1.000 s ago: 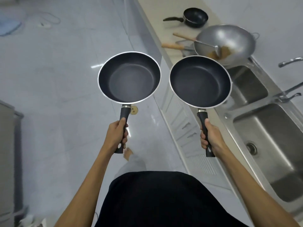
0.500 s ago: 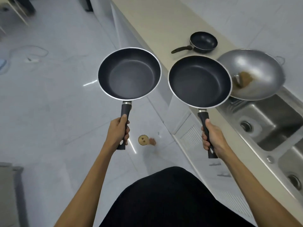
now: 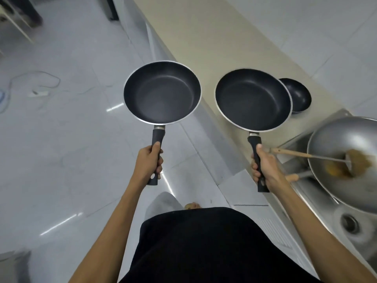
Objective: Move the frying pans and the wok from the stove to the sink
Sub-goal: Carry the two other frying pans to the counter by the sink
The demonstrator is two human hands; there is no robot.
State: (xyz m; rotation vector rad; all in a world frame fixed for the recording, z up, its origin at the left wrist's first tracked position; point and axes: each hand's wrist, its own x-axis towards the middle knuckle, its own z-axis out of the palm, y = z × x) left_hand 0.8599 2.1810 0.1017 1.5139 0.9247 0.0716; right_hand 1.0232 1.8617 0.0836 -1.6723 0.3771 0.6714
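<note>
My left hand grips the black handle of a dark non-stick frying pan, held level over the floor. My right hand grips the handle of a second, matching frying pan, held over the counter's front edge. A small black pan sits on the beige counter, partly hidden behind the right pan. The steel wok rests over the sink at the right, with brown food residue and a wooden-handled ladle in it.
The beige counter runs from the top middle down to the sink at the right. White tiled floor fills the left, with a cable and power strip lying on it. A dark cabinet stands at the top left.
The view has swung along the counter: the wok and sink slid to the right edge and lower, and the small black pan now sits behind the right pan. Both hands keep their pans.
</note>
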